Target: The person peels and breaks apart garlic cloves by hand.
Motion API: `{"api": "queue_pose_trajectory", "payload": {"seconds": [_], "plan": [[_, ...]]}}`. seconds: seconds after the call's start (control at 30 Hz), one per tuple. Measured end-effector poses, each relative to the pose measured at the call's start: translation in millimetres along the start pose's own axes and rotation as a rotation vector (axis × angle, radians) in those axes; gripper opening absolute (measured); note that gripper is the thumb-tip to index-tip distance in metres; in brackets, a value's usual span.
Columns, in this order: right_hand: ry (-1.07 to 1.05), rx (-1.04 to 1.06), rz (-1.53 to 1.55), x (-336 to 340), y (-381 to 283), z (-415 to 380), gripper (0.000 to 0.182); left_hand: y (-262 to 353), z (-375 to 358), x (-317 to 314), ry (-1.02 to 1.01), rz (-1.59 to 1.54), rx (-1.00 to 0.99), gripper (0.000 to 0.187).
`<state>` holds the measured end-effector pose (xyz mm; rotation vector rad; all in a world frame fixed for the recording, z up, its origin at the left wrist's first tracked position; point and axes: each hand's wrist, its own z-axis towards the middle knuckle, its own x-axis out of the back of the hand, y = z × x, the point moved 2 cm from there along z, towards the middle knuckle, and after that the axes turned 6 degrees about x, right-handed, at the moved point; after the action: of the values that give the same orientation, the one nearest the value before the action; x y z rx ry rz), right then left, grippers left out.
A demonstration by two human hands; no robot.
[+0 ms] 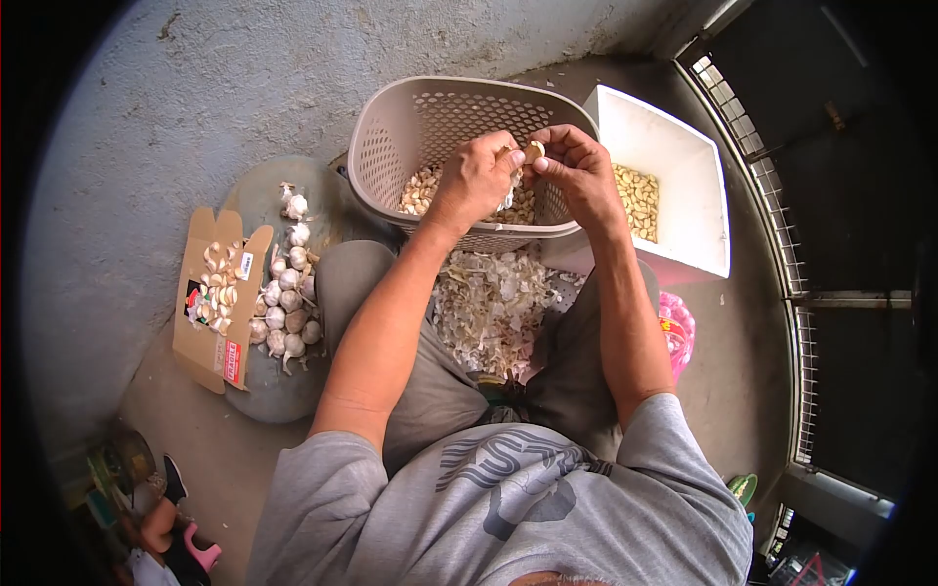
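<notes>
Both of my hands meet above a beige plastic basket (376, 127) with a perforated wall. My right hand (583, 174) pinches a garlic clove (534, 152) between thumb and fingers. Closed beside it is my left hand (476, 181), with whitish garlic skin (508, 193) showing under its fingers; whether a bulb is inside is hidden. Inside the basket lie many unpeeled-looking cloves (422, 188). Dry garlic skins (493, 303) are heaped between my legs, below the basket.
A white foam box (674, 146) at right holds pale cloves (637, 200). Left, garlic bulbs (285, 298) and an open cardboard box (207, 361) with cloves rest on a grey stool (269, 396). A pink bag (676, 332) sits by my right leg. Another person (156, 527) is lower left.
</notes>
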<state>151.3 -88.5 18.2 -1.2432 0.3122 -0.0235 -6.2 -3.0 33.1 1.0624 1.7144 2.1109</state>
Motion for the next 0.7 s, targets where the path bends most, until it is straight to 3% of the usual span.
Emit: {"api": "queue_pose_trajectory", "payload": {"seconds": [0.2,0.4,0.6,0.7], "plan": [[0.022,0.007,-0.029,-14.1,-7.2,-2.6,0.021,0.3,-3.3,-5.0,0.207,0.167,-0.255,0.015],[0.102,0.061,-0.042,-5.8,2.8,1.3,0.021,2.9,-7.2,-10.7,0.26,0.136,-0.338,0.014],[0.009,-0.026,-0.033,3.8,-4.0,0.6,0.019,0.7,-3.7,-2.7,-0.15,-0.324,0.012,0.017],[-0.044,-0.088,0.0,-0.6,-11.3,-0.7,0.022,-15.7,2.4,-4.8,-0.299,-0.994,0.181,0.012]]}}
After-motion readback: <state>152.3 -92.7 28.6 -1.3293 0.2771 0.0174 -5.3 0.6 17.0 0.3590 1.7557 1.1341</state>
